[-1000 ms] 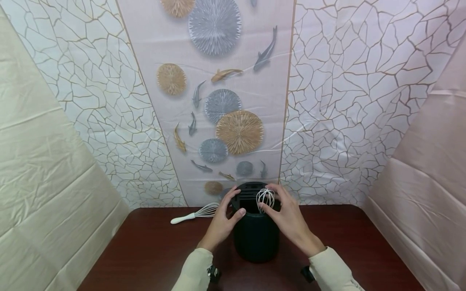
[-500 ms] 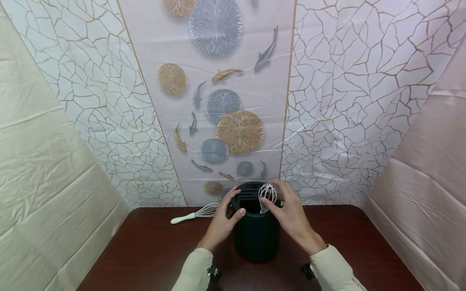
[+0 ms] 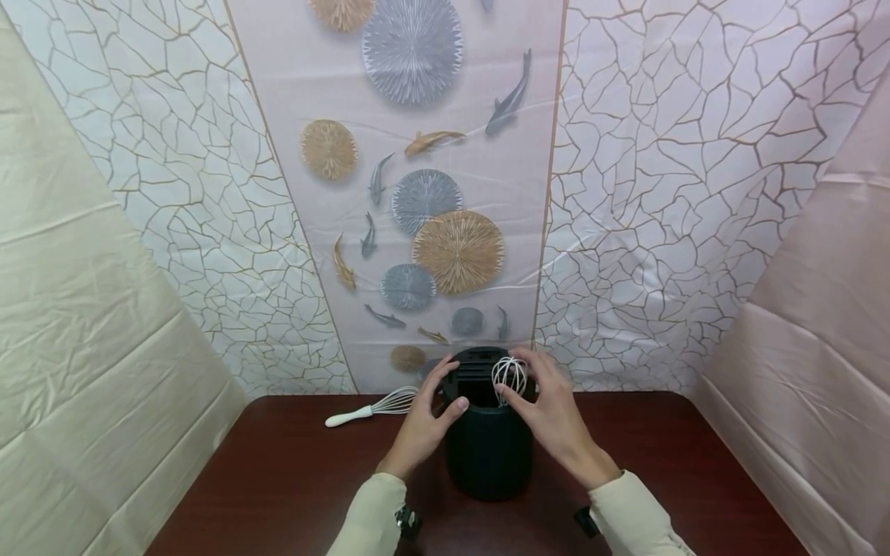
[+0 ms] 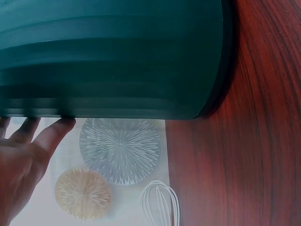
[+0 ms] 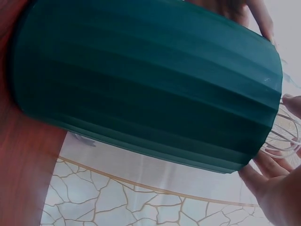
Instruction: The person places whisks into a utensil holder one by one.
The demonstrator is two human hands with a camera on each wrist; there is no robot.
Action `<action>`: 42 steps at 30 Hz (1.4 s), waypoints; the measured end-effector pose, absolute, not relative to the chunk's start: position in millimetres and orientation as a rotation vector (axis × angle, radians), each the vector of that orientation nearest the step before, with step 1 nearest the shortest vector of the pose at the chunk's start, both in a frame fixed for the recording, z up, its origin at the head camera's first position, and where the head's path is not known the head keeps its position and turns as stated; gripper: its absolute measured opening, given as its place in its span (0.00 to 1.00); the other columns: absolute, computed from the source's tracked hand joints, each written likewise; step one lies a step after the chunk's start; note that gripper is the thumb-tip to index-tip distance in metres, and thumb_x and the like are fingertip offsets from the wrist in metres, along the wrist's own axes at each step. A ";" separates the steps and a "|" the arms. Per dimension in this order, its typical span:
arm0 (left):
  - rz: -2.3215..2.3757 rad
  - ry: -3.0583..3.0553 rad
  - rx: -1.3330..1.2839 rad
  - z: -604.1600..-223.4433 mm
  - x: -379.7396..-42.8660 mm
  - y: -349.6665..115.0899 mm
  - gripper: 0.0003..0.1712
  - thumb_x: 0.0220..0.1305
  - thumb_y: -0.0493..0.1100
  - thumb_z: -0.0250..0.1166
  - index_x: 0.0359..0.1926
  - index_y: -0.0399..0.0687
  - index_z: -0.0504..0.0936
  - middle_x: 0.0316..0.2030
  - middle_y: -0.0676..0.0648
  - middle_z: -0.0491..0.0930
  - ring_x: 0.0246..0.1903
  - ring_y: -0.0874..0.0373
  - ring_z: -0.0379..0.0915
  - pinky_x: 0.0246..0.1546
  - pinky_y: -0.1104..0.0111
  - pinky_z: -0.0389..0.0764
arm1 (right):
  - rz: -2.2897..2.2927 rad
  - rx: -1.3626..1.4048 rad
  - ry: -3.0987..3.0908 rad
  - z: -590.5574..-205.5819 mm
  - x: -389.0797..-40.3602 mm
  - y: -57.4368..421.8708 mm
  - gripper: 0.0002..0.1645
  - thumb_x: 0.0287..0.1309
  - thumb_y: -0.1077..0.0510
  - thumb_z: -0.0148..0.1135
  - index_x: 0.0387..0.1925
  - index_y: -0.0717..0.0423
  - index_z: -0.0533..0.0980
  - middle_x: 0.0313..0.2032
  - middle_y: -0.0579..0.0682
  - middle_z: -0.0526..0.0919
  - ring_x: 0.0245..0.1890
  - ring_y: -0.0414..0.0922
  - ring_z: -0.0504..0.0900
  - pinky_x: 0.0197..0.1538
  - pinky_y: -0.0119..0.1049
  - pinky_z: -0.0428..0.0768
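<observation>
A dark green utensil holder (image 3: 489, 455) with ribbed sides stands upright on the table, its top partly covered by a slotted insert. My left hand (image 3: 420, 425) grips it near the rim, thumb at the front and fingers round the left side. In my right hand (image 3: 556, 413) a white whisk (image 3: 511, 374) is pinched by its wire head, which sticks up above the right part of the opening. The whisk's handle points down and is hidden inside the holder. In the right wrist view, the whisk's wires (image 5: 284, 134) show just beyond the rim, between thumb and fingers.
A second whisk (image 3: 368, 411) with a white handle lies on the dark red-brown table (image 3: 292, 479), left of the holder; its wire end is partly behind my left hand. A patterned cloth backdrop (image 3: 626, 232) rises behind the table.
The whisk in my right hand rose slightly, then sank back a little toward the opening. My left hand and the holder have stayed in place.
</observation>
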State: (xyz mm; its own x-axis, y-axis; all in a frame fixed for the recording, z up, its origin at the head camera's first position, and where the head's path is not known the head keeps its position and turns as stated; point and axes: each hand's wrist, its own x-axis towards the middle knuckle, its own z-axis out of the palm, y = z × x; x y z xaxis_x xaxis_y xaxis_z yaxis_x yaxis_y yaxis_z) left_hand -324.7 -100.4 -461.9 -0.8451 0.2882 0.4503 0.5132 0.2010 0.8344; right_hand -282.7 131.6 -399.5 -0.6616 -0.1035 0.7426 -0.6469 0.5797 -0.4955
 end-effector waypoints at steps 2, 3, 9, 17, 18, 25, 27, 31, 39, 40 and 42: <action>-1.709 -2.273 -0.770 -462.7 -325.0 -99.6 0.33 0.78 0.51 0.64 0.79 0.66 0.66 0.83 0.52 0.52 0.81 0.51 0.48 0.74 0.41 0.64 | 1.022 0.596 -2.148 -401.6 -283.1 132.1 0.35 0.56 0.62 0.81 0.63 0.62 0.76 0.56 0.57 0.82 0.54 0.56 0.84 0.55 0.56 0.84; -1.711 -2.274 -0.768 -462.5 -324.8 -99.2 0.34 0.78 0.51 0.64 0.79 0.66 0.66 0.83 0.52 0.52 0.81 0.52 0.48 0.74 0.42 0.64 | 1.023 0.596 -2.158 -402.1 -283.1 132.3 0.35 0.57 0.62 0.81 0.63 0.61 0.76 0.56 0.57 0.82 0.55 0.56 0.84 0.56 0.57 0.83; -1.716 -2.291 -0.767 -462.9 -325.7 -97.5 0.35 0.77 0.53 0.65 0.80 0.66 0.65 0.83 0.53 0.53 0.81 0.54 0.47 0.74 0.43 0.64 | 1.039 0.580 -2.234 -404.2 -281.7 136.2 0.38 0.60 0.58 0.79 0.68 0.61 0.73 0.61 0.58 0.80 0.62 0.57 0.80 0.61 0.60 0.80; -1.721 -2.295 -0.769 -462.6 -325.0 -96.8 0.35 0.78 0.52 0.65 0.80 0.65 0.65 0.84 0.52 0.52 0.81 0.55 0.47 0.75 0.44 0.64 | 1.136 0.538 -2.387 -407.7 -284.4 154.5 0.45 0.63 0.46 0.77 0.75 0.52 0.67 0.71 0.57 0.72 0.71 0.60 0.71 0.67 0.67 0.72; -1.723 -2.296 -0.771 -462.3 -325.0 -96.9 0.35 0.78 0.52 0.65 0.80 0.65 0.65 0.84 0.52 0.52 0.81 0.55 0.47 0.75 0.44 0.63 | 1.151 0.539 -2.398 -409.0 -285.7 157.8 0.46 0.63 0.44 0.77 0.75 0.50 0.66 0.71 0.56 0.72 0.72 0.60 0.69 0.68 0.68 0.70; -1.743 -2.290 -0.791 -461.4 -329.0 -97.8 0.35 0.78 0.51 0.64 0.80 0.65 0.64 0.84 0.51 0.52 0.81 0.55 0.47 0.75 0.44 0.63 | 1.238 0.678 -2.459 -419.1 -296.3 173.7 0.47 0.66 0.44 0.73 0.80 0.48 0.63 0.78 0.55 0.62 0.77 0.60 0.61 0.70 0.68 0.66; -1.758 -2.279 -0.805 -461.4 -330.9 -97.4 0.34 0.78 0.50 0.64 0.80 0.66 0.65 0.84 0.51 0.52 0.81 0.55 0.48 0.75 0.44 0.63 | 1.240 0.694 -2.487 -422.5 -298.0 175.1 0.47 0.69 0.43 0.70 0.81 0.48 0.61 0.80 0.55 0.58 0.78 0.62 0.58 0.71 0.70 0.65; -1.789 -2.276 -0.822 -462.4 -334.0 -95.5 0.34 0.78 0.50 0.64 0.80 0.67 0.64 0.84 0.51 0.51 0.81 0.53 0.49 0.75 0.43 0.62 | 1.218 0.686 -2.509 -431.3 -299.9 176.4 0.45 0.72 0.43 0.67 0.82 0.49 0.61 0.83 0.54 0.53 0.80 0.64 0.54 0.70 0.74 0.62; -1.769 -2.321 -0.838 -459.6 -335.8 -90.8 0.36 0.77 0.55 0.64 0.81 0.68 0.63 0.84 0.53 0.50 0.81 0.51 0.47 0.74 0.40 0.62 | 1.260 0.635 -2.509 -438.5 -303.8 178.8 0.46 0.71 0.41 0.68 0.81 0.48 0.61 0.83 0.52 0.52 0.78 0.63 0.59 0.69 0.71 0.67; -1.751 -2.329 -0.832 -458.6 -336.1 -91.0 0.37 0.77 0.56 0.65 0.81 0.69 0.63 0.84 0.53 0.50 0.81 0.51 0.48 0.74 0.40 0.63 | 1.277 0.632 -2.510 -438.2 -304.7 178.7 0.46 0.70 0.41 0.68 0.81 0.47 0.61 0.83 0.52 0.52 0.77 0.63 0.61 0.69 0.70 0.69; -1.711 -2.351 -0.814 -455.8 -336.6 -92.3 0.37 0.76 0.57 0.65 0.81 0.70 0.62 0.84 0.55 0.51 0.81 0.52 0.48 0.74 0.41 0.63 | 1.325 0.634 -2.501 -437.9 -307.0 177.7 0.46 0.70 0.41 0.68 0.81 0.45 0.60 0.82 0.51 0.52 0.75 0.62 0.65 0.68 0.67 0.72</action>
State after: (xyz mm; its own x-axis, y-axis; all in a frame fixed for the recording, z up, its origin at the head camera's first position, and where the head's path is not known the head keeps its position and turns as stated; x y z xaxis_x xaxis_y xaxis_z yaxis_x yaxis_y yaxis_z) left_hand -336.6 -92.3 -455.8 -0.8475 0.3493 0.3996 0.4876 0.2153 0.8461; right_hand -307.0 177.7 -437.9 -0.8770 -0.2623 0.4026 -0.4804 0.4949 -0.7241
